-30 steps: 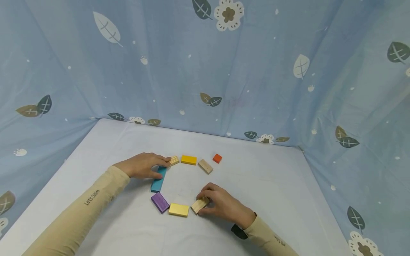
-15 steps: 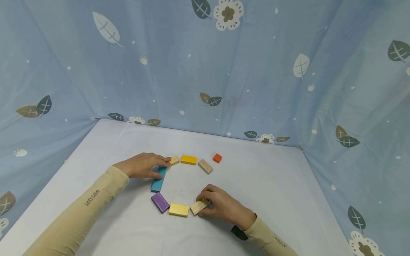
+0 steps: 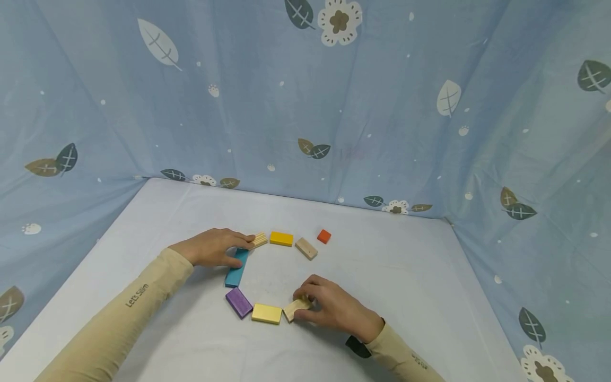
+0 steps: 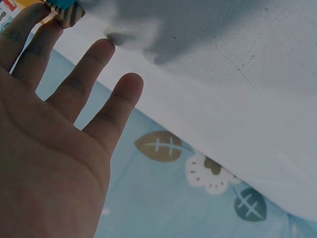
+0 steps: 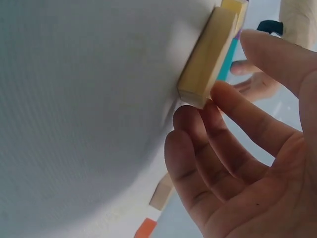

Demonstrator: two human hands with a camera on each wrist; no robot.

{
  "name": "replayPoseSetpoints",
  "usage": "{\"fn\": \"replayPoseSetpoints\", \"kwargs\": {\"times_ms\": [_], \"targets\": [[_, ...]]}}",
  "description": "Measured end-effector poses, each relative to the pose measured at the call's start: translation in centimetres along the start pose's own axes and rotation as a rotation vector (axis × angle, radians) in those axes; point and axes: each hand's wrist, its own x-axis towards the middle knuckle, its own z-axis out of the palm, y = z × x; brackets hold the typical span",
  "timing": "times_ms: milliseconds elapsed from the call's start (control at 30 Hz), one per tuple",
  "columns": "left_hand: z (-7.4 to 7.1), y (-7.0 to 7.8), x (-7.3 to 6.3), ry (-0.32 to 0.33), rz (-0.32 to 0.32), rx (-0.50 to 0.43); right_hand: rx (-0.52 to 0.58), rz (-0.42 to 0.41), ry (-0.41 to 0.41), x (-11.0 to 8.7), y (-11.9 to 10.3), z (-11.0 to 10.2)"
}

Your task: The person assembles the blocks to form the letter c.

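My left hand [image 3: 213, 248] lies over the left side of a curve of flat blocks. Its fingertips rest on a striped wooden block [image 3: 260, 240] and its thumb touches the blue block [image 3: 235, 276]. In the left wrist view the fingers of my left hand [image 4: 59, 144] are spread and fairly straight. At the near right end of the curve, my right hand [image 3: 329, 305] holds a plain wooden block [image 3: 296, 307] between thumb and fingers. That block's left end sits right beside a light yellow block [image 3: 266, 313]; in the right wrist view fingertips meet the wooden block's [image 5: 208, 57] other end.
A purple block [image 3: 238, 303] lies between the blue and light yellow ones. At the far side are a deep yellow block [image 3: 281, 239], another plain wooden block [image 3: 306, 248] and a small orange-red block [image 3: 324, 236]. A patterned blue cloth [image 3: 267, 95] surrounds the white table [image 3: 391, 276].
The plain wooden block in my right hand has shifted slightly left, closer to the light yellow block. My left hand has stayed in place.
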Motion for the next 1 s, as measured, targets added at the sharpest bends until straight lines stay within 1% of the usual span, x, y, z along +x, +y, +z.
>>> {"fn": "replayPoseSetpoints", "kwargs": {"times_ms": [267, 433, 600, 733, 867, 933, 1000], "targets": [[0.1, -0.1, 0.0, -0.007, -0.009, -0.006, 0.018, -0.011, 0.056, -0.2, 0.7, -1.1], [0.0, -0.1, 0.1, -0.007, -0.007, -0.005, 0.038, 0.024, 0.087, -0.1, 1.2, -1.9], [-0.1, -0.1, 0.1, -0.008, -0.001, -0.009, 0.042, 0.046, 0.152, -0.1, 1.6, -2.7], [-0.1, -0.1, 0.1, -0.011, -0.003, -0.01, 0.037, 0.045, 0.207, 0.0, 1.9, -3.1], [-0.1, 0.0, 0.1, -0.016, -0.01, -0.017, 0.048, 0.054, 0.24, 0.1, 2.4, -3.5], [-0.1, 0.0, 0.1, -0.013, 0.002, -0.011, 0.055, 0.064, 0.252, 0.2, 2.7, -3.6], [0.0, -0.1, 0.1, -0.018, -0.009, -0.016, 0.063, 0.067, 0.27, 0.3, 3.1, -3.8]]}}
